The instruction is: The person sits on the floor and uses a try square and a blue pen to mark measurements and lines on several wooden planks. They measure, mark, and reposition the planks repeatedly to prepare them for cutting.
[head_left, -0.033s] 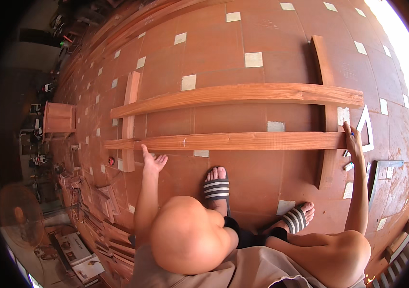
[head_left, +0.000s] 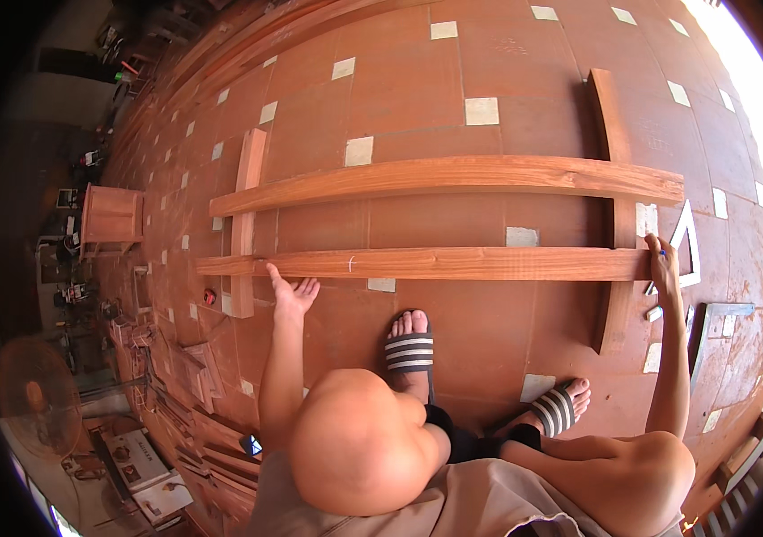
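Taupe clothing (head_left: 466, 492) is worn — with dark, white-striped slides (head_left: 409, 354).

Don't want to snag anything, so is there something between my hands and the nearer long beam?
Nothing visible is in the way: your left hand is at the near edge of the nearer long beam, your right hand at its right end.

Near beam (head_left: 453, 264) is covering bits of both crosspieces (head_left: 614, 315). Right hand (head_left: 661, 259) is hiding its own palm, and that blue speck (head_left: 663, 253) there is looking too tiny to identify. Shorts (head_left: 462, 490) are running off the bottom edge, and the fan (head_left: 36, 394) is looking kinda blurry.
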{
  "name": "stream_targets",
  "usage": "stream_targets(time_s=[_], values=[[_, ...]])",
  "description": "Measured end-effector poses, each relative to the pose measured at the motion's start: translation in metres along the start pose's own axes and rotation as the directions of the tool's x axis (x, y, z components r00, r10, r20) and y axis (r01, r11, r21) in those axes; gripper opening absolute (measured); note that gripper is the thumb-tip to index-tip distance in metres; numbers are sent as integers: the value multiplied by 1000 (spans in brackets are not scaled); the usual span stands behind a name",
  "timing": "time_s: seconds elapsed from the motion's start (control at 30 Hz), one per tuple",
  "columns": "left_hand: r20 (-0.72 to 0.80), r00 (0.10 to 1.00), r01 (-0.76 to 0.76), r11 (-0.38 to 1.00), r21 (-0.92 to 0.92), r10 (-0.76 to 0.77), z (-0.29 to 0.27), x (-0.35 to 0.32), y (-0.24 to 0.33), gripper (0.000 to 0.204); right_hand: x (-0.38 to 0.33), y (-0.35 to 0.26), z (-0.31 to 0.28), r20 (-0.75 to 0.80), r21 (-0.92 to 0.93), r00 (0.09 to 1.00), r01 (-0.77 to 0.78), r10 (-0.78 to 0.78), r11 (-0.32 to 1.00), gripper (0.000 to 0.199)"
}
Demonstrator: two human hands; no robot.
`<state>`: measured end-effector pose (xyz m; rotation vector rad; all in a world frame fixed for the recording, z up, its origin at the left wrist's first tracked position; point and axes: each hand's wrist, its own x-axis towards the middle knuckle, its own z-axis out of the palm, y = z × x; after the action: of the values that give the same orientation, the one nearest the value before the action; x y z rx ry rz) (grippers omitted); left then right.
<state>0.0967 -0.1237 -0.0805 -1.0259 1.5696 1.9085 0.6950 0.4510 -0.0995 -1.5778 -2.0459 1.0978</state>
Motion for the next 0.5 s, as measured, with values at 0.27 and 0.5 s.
stream_targets(time_s=[0.27,0.5], values=[[-112,937,-350,894,-281,332,80,-24,-35,111,-20,53,10,-300,181,941,218,-158,959,49],[113,936,-244,844,-477,334,62,-3,-33,100,-40,54,8,-339,506,930,56,138,861,49]])
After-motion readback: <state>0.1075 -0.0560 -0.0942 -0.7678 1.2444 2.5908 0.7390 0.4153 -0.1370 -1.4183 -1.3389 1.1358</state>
